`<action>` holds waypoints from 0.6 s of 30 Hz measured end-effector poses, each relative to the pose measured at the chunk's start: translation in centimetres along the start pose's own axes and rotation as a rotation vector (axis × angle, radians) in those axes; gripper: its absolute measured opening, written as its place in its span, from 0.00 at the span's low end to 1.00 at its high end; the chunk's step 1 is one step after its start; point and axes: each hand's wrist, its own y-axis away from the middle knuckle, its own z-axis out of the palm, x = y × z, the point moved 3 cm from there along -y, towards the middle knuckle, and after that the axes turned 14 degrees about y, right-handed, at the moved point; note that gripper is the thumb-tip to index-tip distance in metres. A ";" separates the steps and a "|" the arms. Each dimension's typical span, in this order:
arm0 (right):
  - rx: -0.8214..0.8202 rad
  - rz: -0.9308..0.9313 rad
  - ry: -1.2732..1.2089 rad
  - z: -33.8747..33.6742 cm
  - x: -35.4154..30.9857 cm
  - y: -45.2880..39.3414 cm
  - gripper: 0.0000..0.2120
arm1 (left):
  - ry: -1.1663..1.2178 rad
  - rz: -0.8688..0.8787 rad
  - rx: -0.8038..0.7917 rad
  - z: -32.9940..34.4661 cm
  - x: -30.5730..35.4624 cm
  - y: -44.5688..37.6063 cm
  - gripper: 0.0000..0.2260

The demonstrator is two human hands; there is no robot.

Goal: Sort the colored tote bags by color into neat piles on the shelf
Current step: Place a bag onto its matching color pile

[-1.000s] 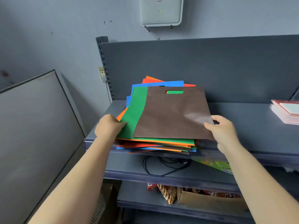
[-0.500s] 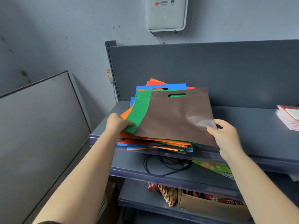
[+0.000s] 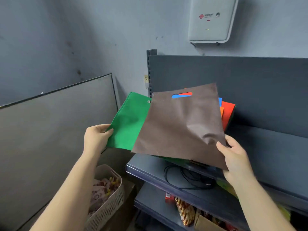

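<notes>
A: Bags, non-woven, assorted colours. Where are they sitting?

B: Brown bag is lying on top, tilted, its lower right corner being pinched by the right hand, thumb on the upper face and fingers curled beneath. Through its handle slot, blue and red are showing.

A: Green bag?

B: Sticking out to the left from under the brown one, past the shelf's end. The left hand is gripping its lower left corner, thumb on top.

A: Remaining stock?

B: Blue bag, orange bag and red bag are peeking out at the brown bag's right edge, near the shelf's back panel. Whether the stack is resting on the shelf or being held above it, I cannot tell.

A: Any writing?

B: Wall box, white, is carrying a red logo, a dark logo and small print, too small to read.

A: Other items?

B: Cable, black, is coiling on the tier below. Basket, pale and slotted, is sitting lower left with printed packets inside. Board, grey, is leaning on the left.
</notes>
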 end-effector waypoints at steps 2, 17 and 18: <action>-0.078 0.011 -0.080 2.2 0.1 0.5 0.16 | -0.028 -0.025 0.088 -3.7 -0.7 1.1 0.11; -0.726 0.127 -0.285 25.6 0.2 16.8 0.10 | 0.499 0.091 0.748 -36.6 0.1 16.9 0.08; -0.774 0.136 -0.299 27.2 0.1 18.6 0.10 | 0.511 0.101 0.786 -38.7 0.1 18.4 0.08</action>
